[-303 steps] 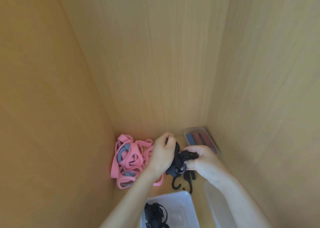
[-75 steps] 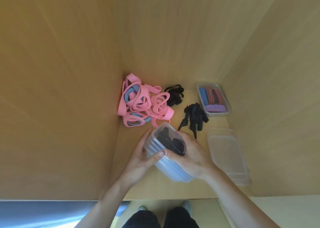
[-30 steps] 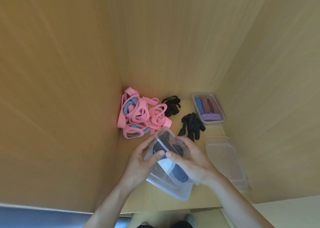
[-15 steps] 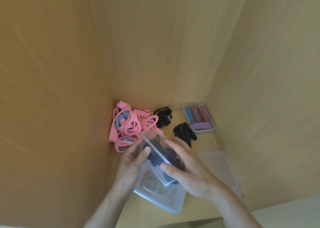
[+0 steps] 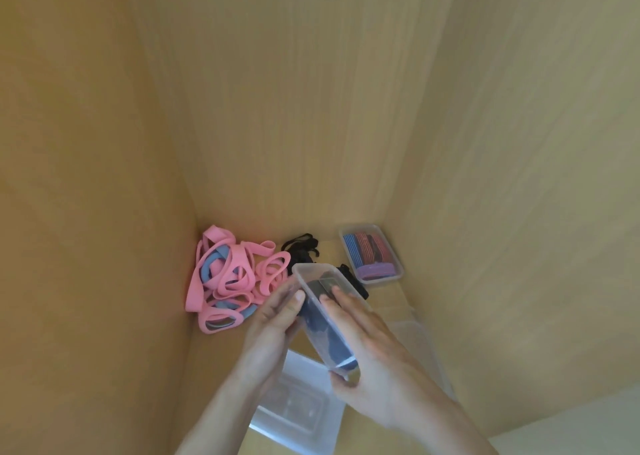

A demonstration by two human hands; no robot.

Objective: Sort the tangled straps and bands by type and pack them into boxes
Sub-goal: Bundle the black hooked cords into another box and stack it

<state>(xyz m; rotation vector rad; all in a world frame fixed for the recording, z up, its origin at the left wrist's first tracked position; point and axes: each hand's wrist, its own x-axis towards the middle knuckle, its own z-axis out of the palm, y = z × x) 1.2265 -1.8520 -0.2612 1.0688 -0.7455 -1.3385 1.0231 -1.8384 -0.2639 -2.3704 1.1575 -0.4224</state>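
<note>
**Left hand (image 5: 277,319) and right hand (image 5: 370,347) clasp tilted box (image 5: 311,276)**

Black straps (image 5: 325,333) packed inside. Striped bands (image 5: 367,250) already boxed at 1 o'clock. Remaining: pink bands (image 5: 232,278) heaped at 10 o'clock, loose straps (image 5: 301,248) at 12. Judged roughly halfway through sorting.

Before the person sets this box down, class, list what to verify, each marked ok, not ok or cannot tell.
1. The left hand and right hand grip the clear box: ok.
2. Box level: not ok, tilted.
3. Holds black straps: ok.
4. All black straps packed: not ok, loose black straps lie behind.
5. Boxed pink and blue bands: not ok, piled.
</note>
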